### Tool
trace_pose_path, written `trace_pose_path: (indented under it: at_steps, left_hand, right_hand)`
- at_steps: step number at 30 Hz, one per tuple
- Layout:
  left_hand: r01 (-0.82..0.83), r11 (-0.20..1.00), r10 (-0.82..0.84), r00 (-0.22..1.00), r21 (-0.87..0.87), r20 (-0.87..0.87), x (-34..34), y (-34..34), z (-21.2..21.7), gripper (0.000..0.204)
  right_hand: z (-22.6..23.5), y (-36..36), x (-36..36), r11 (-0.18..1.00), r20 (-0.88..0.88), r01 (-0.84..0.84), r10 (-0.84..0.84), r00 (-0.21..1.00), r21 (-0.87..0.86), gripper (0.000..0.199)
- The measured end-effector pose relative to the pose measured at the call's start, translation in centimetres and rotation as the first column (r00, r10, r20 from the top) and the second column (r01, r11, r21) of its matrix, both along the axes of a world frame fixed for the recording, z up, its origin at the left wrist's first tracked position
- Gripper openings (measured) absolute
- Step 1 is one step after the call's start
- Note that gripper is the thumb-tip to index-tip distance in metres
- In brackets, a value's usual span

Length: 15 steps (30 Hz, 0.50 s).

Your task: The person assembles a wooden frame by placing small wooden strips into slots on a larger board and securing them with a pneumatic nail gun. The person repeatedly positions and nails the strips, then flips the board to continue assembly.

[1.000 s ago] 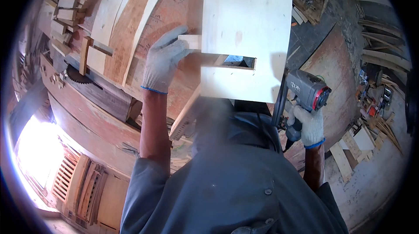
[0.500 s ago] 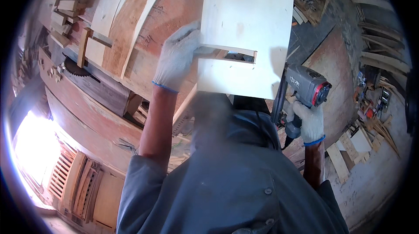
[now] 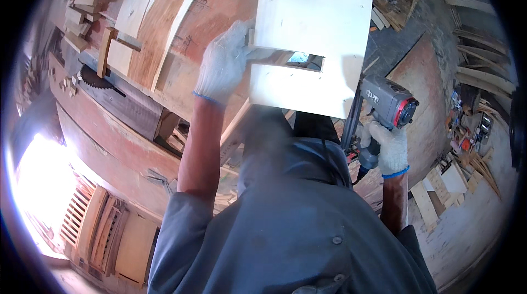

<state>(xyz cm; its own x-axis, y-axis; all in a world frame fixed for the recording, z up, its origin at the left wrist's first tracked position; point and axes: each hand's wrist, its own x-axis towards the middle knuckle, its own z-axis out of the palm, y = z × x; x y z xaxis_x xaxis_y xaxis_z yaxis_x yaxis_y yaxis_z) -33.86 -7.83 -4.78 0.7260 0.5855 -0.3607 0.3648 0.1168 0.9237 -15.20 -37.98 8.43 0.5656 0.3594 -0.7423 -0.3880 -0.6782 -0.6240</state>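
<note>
A pale wooden board point(image 3: 313, 14) with a slot cut in from its left side spans the upper middle in front of me. My left hand point(image 3: 224, 66), in a white knitted glove, grips the board's left edge beside the slot, its fingertips partly hidden there. My right hand point(image 3: 391, 148), gloved too, is wrapped around the handle of a grey and black nail gun point(image 3: 387, 99) with a red ring. The tool stands against the board's lower right edge; its nose is hidden.
On the reddish workbench point(image 3: 206, 19) at left lie curved boards point(image 3: 159, 25) and several small wood blocks point(image 3: 88, 0). A circular saw blade point(image 3: 94, 79) protrudes near its edge. Wood offcuts point(image 3: 439, 189) litter the right; curved wooden pieces point(image 3: 480, 47) rest further back.
The board has shifted slightly up and right, and its slot shows a wider opening. My left hand has moved a little with it. The nail gun has dropped slightly away from the far side.
</note>
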Motion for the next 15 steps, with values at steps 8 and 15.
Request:
trace_pose_path:
  at_steps: [8,15]
  left_hand:
    - [0.038,0.988,-0.034,0.999,0.148,-0.028,0.3,-0.1,0.2,0.033]
    - [0.057,0.994,-0.056,0.998,0.088,-0.017,0.3,-0.3,-0.2,0.023]
  right_hand:
    - [0.2,0.5,0.1,0.999,0.011,-0.053,0.053,0.999,-0.009,0.032]
    - [0.5,0.8,-0.1,1.000,-0.022,0.023,-0.023,0.999,-0.008,0.030]
